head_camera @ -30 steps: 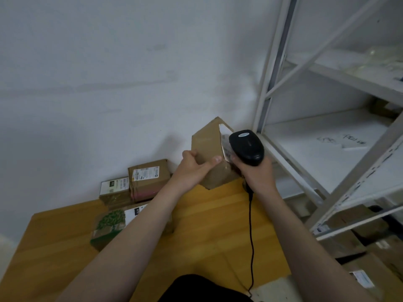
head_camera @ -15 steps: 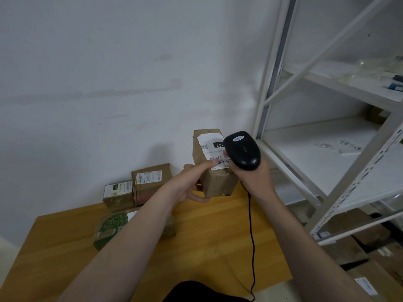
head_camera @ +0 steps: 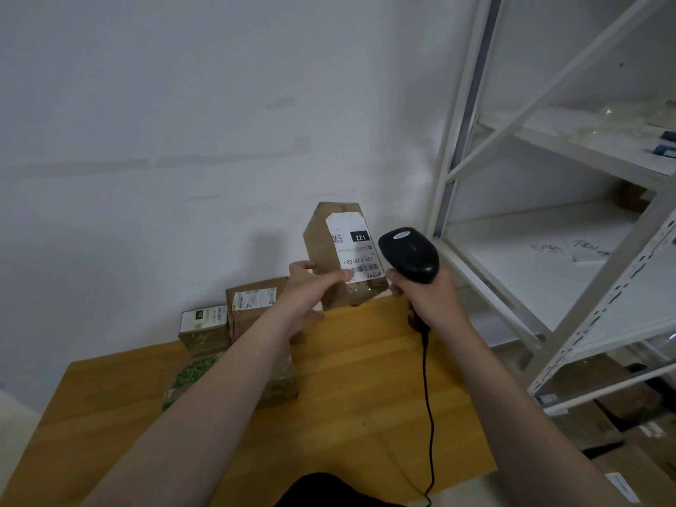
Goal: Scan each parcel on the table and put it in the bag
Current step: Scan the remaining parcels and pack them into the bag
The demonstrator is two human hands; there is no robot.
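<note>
My left hand (head_camera: 309, 287) grips a brown cardboard parcel (head_camera: 323, 250) held upright above the far edge of the table, its white shipping label (head_camera: 353, 247) with a barcode turned toward me. Just right of the parcel, my right hand (head_camera: 426, 296) is closed on a black corded barcode scanner (head_camera: 409, 255), whose head sits beside the label. Three more parcels lie on the table at the back left: a brown box (head_camera: 252, 305), a smaller box (head_camera: 203, 329), and a green-printed parcel (head_camera: 190, 376) partly hidden by my left forearm. No bag is in view.
The wooden table (head_camera: 347, 397) stands against a white wall. A white metal shelving rack (head_camera: 548, 250) rises close on the right, with cardboard boxes (head_camera: 603, 415) on the floor beneath it. The scanner's cable (head_camera: 428, 397) trails across the table toward me.
The parcel has been turned in my left hand so its label now faces me. The scanner has drawn slightly right, clear of the label.
</note>
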